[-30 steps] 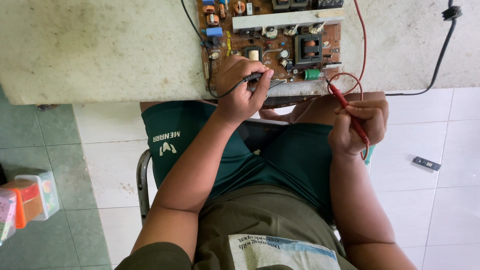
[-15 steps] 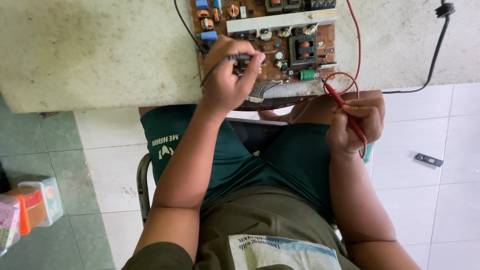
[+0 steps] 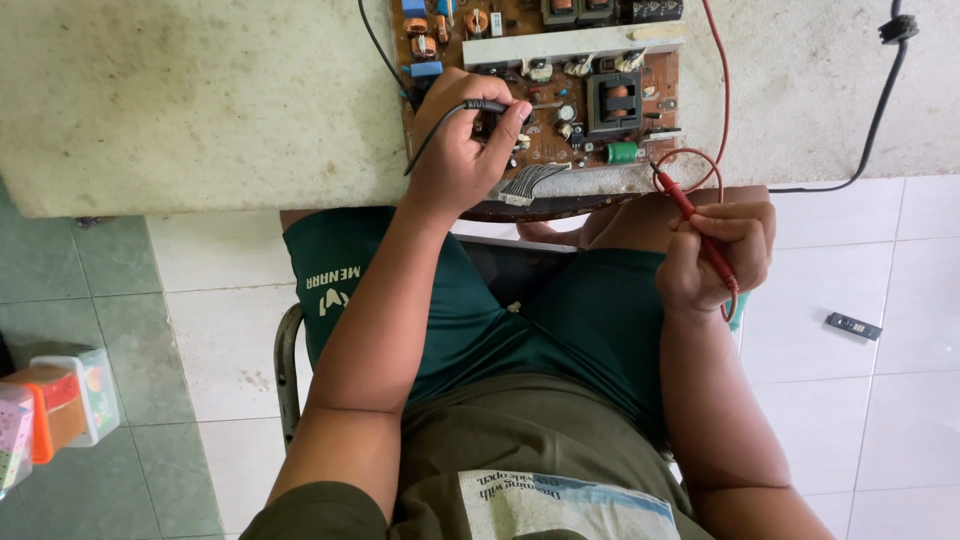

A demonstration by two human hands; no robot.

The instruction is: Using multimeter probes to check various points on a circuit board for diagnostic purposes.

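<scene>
Since half a second ago I see my left hand has slid further up onto the circuit board, and the board sits lower in view. Its grip is closed around the black probe, which lies crosswise over the board's lower left part, its tip hidden by my fingers. My right hand hangs off the board's lower right corner, below the counter edge, grip closed on the red probe. That probe is slim and red, its long axis slanting up-left, tip beside the board's corner.
</scene>
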